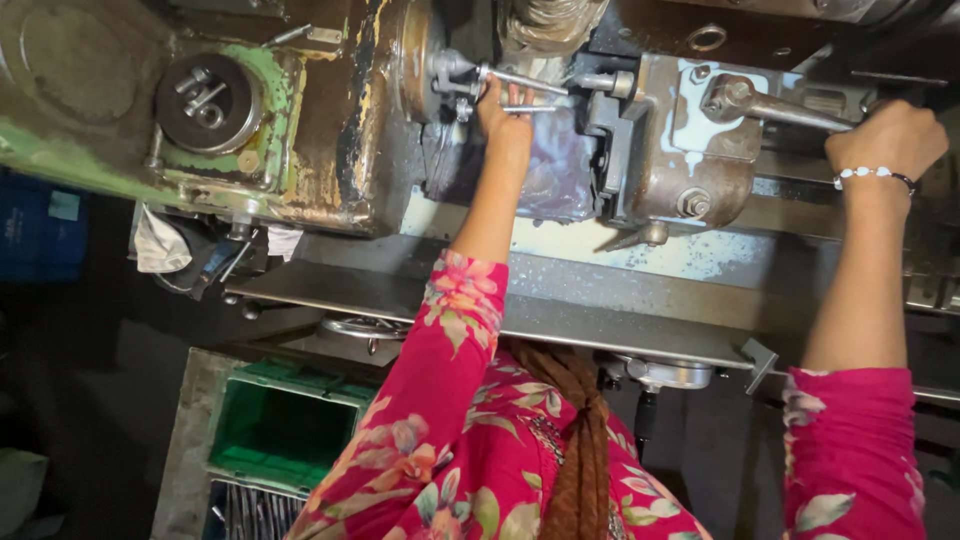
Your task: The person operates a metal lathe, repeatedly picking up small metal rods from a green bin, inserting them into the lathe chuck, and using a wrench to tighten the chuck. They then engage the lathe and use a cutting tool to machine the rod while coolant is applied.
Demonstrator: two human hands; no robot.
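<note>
Nearest the camera, two pink floral sleeves (440, 400) frame a long braid (585, 440), and down to the left sits one green bin (280, 430) with a bunch of thin metal rods (250, 512) below it, too many and too dim to count. Past that runs one flat steel tray (560, 320) along the machine's front. Now up to the work: the left hand (503, 108) reaches in by the chuck (425, 60), fingers curled round a slim steel bar (520, 80) that sticks out to the right from the chuck (the grip itself is partly hidden, but it looks closed on the bar). The right hand (885, 140) is a closed fist at the end of one long lever (790, 108) on the tool block (690, 150); whether it truly clasps the lever's tip I cannot tell, since the fist covers it. One beaded bracelet (868, 173) sits on that wrist. To do this well, I judge the bar wants holding steady and square to the chuck while the lever hand stays still, with sleeve and braid kept clear of the spindle. Farthest left, one round dial (208, 102) on the chipped green housing (290, 130), and one white rag (160, 245) hanging beneath.
</note>
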